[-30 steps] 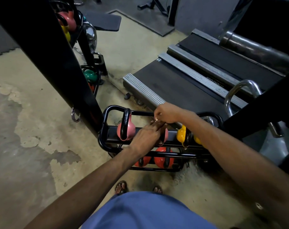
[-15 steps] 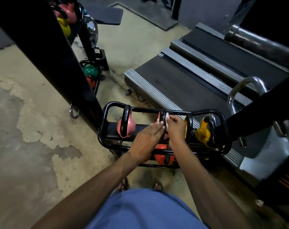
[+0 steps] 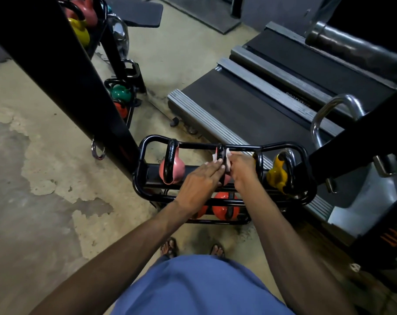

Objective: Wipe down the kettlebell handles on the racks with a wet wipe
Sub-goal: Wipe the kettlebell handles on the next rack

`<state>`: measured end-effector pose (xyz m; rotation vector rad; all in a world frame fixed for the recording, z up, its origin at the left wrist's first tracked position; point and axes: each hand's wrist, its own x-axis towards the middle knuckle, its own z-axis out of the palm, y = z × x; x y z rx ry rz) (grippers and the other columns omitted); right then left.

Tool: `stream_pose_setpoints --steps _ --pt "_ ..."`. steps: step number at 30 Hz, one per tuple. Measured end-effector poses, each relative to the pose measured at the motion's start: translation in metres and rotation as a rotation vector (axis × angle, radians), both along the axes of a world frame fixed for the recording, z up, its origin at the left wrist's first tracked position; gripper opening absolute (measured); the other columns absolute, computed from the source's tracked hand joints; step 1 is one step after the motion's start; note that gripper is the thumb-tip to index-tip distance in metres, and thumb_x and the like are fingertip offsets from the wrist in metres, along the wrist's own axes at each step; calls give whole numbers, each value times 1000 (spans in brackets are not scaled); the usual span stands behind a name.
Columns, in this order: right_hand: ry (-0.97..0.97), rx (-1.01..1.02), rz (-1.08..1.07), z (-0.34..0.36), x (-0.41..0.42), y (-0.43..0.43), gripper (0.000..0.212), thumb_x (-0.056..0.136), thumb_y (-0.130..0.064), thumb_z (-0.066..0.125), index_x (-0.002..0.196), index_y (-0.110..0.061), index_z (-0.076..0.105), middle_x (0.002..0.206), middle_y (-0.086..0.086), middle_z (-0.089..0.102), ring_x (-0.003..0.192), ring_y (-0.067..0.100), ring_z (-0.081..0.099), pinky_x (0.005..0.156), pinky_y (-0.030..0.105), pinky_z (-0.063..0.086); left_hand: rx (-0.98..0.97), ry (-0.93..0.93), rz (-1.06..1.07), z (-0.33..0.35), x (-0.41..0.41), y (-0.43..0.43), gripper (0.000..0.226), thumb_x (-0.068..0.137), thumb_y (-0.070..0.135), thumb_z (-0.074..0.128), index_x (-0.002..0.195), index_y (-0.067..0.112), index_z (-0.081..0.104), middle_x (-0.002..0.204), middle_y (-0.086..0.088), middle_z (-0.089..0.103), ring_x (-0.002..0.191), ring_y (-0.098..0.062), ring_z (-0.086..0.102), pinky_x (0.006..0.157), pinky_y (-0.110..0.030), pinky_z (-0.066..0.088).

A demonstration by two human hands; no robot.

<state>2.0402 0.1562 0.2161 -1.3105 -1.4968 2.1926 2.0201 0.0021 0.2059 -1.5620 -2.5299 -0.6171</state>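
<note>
Two hands meet on a handle at mid-rack

Two bare hands meet at the middle kettlebell's handle (image 3: 220,153) on the top tier of a black rack (image 3: 196,146). The right hand (image 3: 241,169), up at the rack's back rail a second ago, is now down against the handle, its fingers curled and pinching a white wet wipe (image 3: 215,157) wrapped round the bar, paper showing on both sides. The left hand (image 3: 197,185) lies flat as before, fingers straight, their tips touching the handle's left side. Four kettlebells stand on the top tier: a pink kettlebell (image 3: 179,170) near the left end, the one being wiped at the middle, and two yellow kettlebells (image 3: 276,176) toward the right end. Two orange kettlebells (image 3: 223,208) sit on the lower tier, below the hands. A treadmill (image 3: 238,105) stands just behind the rack's back edge.
</note>
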Motion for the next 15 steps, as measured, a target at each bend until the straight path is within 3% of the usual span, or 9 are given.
stream_pose_setpoints --steps 2,5,7,10,13,15 --pt "7 291 -42 1 14 -14 11 98 -14 66 93 -16 75 84 2 75 80 20 70 72 38 58 66 -97 -7 4 -5 0 48 92 19 70 137 10 60 145 -9 56 128 -24 57 108 -41 47" --pt "29 800 112 2 48 -37 13 98 -16 65 106 -19 75 95 -7 74 89 10 69 80 33 58 211 -414 87 14 -29 1 42 100 17 57 142 22 56 150 2 50 137 -10 47 114 -30 40" --pt "73 1071 188 -4 52 -34 21 98 -11 63 116 -14 73 110 -2 73 100 11 67 89 27 55 180 -525 70 18 -56 10 47 98 11 51 144 21 54 152 2 48 142 -7 41 118 -26 33" --pt "117 1307 392 -4 42 -16 30 101 -12 57 129 -11 69 131 3 67 120 14 62 103 25 49 32 -642 -42 30 -84 28 51 85 4 48 133 8 64 140 -7 60 134 -14 51 115 -31 38" --pt "22 1505 591 -5 33 1 37 99 -14 55 135 -14 65 140 4 62 129 19 59 101 37 55 -125 -573 -61 44 -102 43 52 81 -11 51 126 10 70 131 -5 67 127 -16 58 111 -32 43" --pt "73 1680 800 -7 37 5 37 97 -12 56 133 -9 65 141 10 61 137 25 54 105 44 52 -189 -534 -70 44 -111 49 53 81 -12 51 123 13 72 129 -1 68 126 -13 59 110 -33 45"
